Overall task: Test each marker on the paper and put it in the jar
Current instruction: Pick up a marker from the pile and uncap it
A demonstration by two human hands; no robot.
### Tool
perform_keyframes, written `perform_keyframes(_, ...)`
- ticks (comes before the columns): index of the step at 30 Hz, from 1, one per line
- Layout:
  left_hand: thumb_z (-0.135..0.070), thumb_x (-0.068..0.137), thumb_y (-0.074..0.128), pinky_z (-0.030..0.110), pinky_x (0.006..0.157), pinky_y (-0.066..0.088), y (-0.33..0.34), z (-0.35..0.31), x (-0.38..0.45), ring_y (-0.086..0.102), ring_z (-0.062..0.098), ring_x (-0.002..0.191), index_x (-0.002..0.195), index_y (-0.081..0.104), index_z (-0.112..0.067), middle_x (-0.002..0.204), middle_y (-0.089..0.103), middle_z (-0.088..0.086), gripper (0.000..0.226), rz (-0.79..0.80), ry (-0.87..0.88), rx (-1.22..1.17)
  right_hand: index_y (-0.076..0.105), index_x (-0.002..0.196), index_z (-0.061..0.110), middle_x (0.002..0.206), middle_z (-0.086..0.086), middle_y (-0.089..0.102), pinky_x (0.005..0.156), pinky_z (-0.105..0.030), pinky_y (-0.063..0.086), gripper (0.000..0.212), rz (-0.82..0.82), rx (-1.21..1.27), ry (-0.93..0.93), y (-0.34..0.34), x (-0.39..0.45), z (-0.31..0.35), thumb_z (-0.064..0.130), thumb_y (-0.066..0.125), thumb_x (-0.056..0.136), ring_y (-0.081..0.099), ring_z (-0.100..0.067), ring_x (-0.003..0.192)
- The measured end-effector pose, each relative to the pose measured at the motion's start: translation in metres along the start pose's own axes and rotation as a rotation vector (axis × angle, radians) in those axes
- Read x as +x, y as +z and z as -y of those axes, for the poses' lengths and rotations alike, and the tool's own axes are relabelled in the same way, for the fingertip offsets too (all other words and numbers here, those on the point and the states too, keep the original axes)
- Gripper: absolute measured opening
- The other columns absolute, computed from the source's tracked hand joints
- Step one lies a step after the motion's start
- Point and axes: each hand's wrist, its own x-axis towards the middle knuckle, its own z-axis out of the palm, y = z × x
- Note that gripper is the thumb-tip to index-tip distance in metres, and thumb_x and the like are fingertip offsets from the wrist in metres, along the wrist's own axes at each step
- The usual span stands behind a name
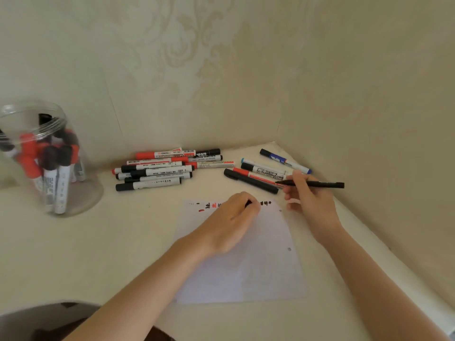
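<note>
A white sheet of paper (258, 262) lies on the table with red and black test marks along its top edge. My left hand (229, 220) rests curled on the paper's upper part, a small black piece, likely a cap, between its fingertips. My right hand (307, 195) holds a thin black marker (320, 184) horizontally just beyond the paper's top right corner. A clear plastic jar (46, 158) at the far left holds several red and black markers.
A pile of several red and black markers (162, 168) lies against the back wall. Several more markers (266, 172), black, red and blue, lie near the corner by my right hand. Walls close the table at the back and right.
</note>
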Motion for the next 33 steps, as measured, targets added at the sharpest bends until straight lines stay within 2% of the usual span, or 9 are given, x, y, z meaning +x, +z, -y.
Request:
perform_keyframes(3,-0.022,0.105,0.028,0.021,0.081,0.04,-0.022,0.002,-0.014,0.051,-0.004,0.086,0.116,0.055,-0.027,0.111,0.052,-0.005,0.03,-0.045,-0.007,0.047,0.07,0.089,0.008,0.066,-0.009,0.065,0.044,-0.024,0.042,0.032,0.092,0.052,0.096,0.01,-0.018,0.016,0.029,0.05,0.103,0.054,-0.016,0.057)
perform_keyframes(6,-0.02,0.103,0.04,0.023,0.086,0.045,-0.032,0.011,-0.032,0.056,0.003,0.087,0.128,0.057,-0.026,0.104,0.057,-0.01,0.031,-0.122,0.015,0.102,0.066,0.092,0.008,0.065,-0.009,0.061,0.042,-0.022,0.039,0.017,0.206,0.173,0.176,0.024,-0.042,0.022,0.02,0.055,0.1,0.051,-0.015,0.056)
perform_keyframes(9,-0.016,0.096,0.059,0.022,0.085,0.049,-0.041,0.016,-0.049,0.063,0.003,0.09,0.113,0.068,-0.032,0.098,0.068,-0.015,0.025,-0.254,0.023,-0.057,0.066,0.095,0.009,0.065,-0.008,0.059,0.043,-0.021,0.039,0.014,0.262,0.167,0.186,0.038,-0.06,0.024,0.02,0.059,0.099,0.051,-0.012,0.054)
perform_keyframes(12,-0.014,0.092,0.063,0.013,0.081,0.046,-0.051,0.017,-0.061,0.065,0.0,0.094,0.104,0.071,-0.031,0.096,0.071,-0.018,0.022,-0.311,0.033,-0.11,0.064,0.095,0.007,0.064,-0.008,0.06,0.043,-0.021,0.04,0.013,0.288,0.192,0.183,0.048,-0.07,0.026,0.018,0.059,0.099,0.052,-0.012,0.053)
perform_keyframes(22,-0.014,0.092,0.065,0.017,0.086,0.049,-0.068,0.008,-0.078,0.065,0.0,0.097,0.104,0.071,-0.03,0.1,0.071,-0.015,0.021,-0.355,0.11,-0.094,0.065,0.09,0.003,0.066,-0.009,0.063,0.045,-0.021,0.04,0.019,0.356,0.157,0.144,0.067,-0.087,0.039,0.02,0.062,0.097,0.054,-0.013,0.055)
perform_keyframes(28,-0.015,0.09,0.067,0.019,0.086,0.051,-0.071,0.002,-0.082,0.065,0.0,0.096,0.104,0.072,-0.028,0.099,0.071,-0.014,0.02,-0.399,0.15,-0.082,0.062,0.074,0.008,0.062,-0.006,0.055,0.047,-0.021,0.04,0.025,0.369,0.145,0.109,0.082,-0.098,0.042,0.023,0.069,0.093,0.048,-0.013,0.054)
perform_keyframes(33,-0.009,0.088,0.069,0.025,0.084,0.054,-0.076,0.005,-0.088,0.066,0.004,0.093,0.1,0.073,-0.026,0.094,0.072,-0.014,0.021,-0.478,0.197,-0.064,0.065,0.077,0.003,0.063,-0.008,0.057,0.05,-0.021,0.045,0.021,0.406,0.209,0.12,0.093,-0.103,0.044,0.019,0.07,0.091,0.051,-0.014,0.054)
